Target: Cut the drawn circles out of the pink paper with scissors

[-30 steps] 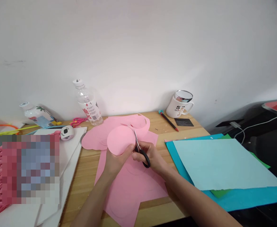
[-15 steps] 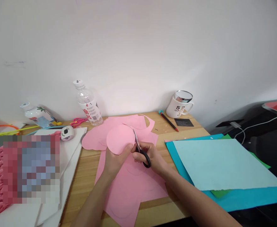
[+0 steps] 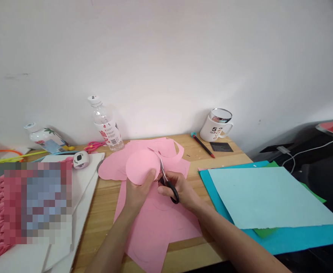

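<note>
My left hand (image 3: 138,191) pinches a pink paper circle (image 3: 140,166) by its lower edge and holds it up over the desk. My right hand (image 3: 180,187) grips black-handled scissors (image 3: 168,182), whose blades point up along the circle's right edge. A thin curved pink strip (image 3: 180,148) hangs off behind the blades. Under both hands lies a large pink sheet (image 3: 157,223) with faint drawn arcs. More pink cut pieces (image 3: 112,167) lie behind the circle.
Light blue paper (image 3: 266,197) over teal and green sheets covers the right side. A white mug (image 3: 216,127), a pen (image 3: 203,146) and a black card sit at the back. A water bottle (image 3: 106,125), another bottle (image 3: 44,138), a small white gadget (image 3: 80,159) and white boards lie left.
The pink circle has turned and shifted slightly left in my left hand. The scissors stay at its right edge, and the cut strip has moved a little.
</note>
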Demonstrator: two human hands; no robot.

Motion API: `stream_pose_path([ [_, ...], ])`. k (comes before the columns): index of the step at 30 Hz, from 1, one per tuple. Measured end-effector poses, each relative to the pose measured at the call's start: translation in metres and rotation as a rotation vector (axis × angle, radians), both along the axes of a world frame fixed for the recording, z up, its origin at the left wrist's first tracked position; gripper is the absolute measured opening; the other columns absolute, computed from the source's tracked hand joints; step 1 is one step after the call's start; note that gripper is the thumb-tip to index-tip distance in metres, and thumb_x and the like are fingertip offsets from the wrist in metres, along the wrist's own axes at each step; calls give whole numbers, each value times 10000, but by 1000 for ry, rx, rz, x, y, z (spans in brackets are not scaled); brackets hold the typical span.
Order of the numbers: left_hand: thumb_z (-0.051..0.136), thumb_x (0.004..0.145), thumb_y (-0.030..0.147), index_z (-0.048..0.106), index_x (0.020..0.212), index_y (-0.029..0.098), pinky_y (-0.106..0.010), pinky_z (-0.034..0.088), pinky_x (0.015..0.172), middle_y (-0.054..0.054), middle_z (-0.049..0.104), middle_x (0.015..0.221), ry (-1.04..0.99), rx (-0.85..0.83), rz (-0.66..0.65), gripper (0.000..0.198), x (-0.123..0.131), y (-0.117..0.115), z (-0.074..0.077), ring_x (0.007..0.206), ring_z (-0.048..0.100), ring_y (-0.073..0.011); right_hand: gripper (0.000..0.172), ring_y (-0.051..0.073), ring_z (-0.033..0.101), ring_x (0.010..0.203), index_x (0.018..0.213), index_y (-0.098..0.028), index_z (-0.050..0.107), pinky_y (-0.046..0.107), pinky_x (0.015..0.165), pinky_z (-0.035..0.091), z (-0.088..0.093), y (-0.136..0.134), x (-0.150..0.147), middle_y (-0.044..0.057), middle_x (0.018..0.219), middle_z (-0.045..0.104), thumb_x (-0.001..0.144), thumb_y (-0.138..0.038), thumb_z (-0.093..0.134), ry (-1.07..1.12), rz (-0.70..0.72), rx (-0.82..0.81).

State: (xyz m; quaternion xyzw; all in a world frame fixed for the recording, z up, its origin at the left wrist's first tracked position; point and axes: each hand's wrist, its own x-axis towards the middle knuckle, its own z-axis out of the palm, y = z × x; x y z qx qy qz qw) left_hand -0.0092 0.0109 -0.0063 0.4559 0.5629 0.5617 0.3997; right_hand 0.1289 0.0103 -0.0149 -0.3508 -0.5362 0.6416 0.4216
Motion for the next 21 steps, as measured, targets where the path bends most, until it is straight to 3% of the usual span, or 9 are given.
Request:
stream_pose_path([
  [6,685,657,368,654,940,121,-355,522,811,-115,701,966,-26,-21,-30,377,1,-1,-4,935,642,-250,413,65,309,518,639,-156,475,209,472,249,0,1,0,-56,569,396,557,-427,775,1,-24,-7],
  [15,663,669,345,665,944,133,-337,529,796,-95,710,957,16,-30,-67,347,5,-5,4,926,649,-242,475,66,295,528,668,-157,463,205,464,236,-1,3,0,-55,584,398,517,-475,781,-15,-22,-29],
  [21,670,663,338,659,957,130,-339,527,804,-100,706,976,16,-56,-19,361,5,-4,3,946,644,-243,481,77,328,537,681,-157,484,213,479,270,0,2,0,-44,599,418,509,-498,776,-52,-26,-22],
])
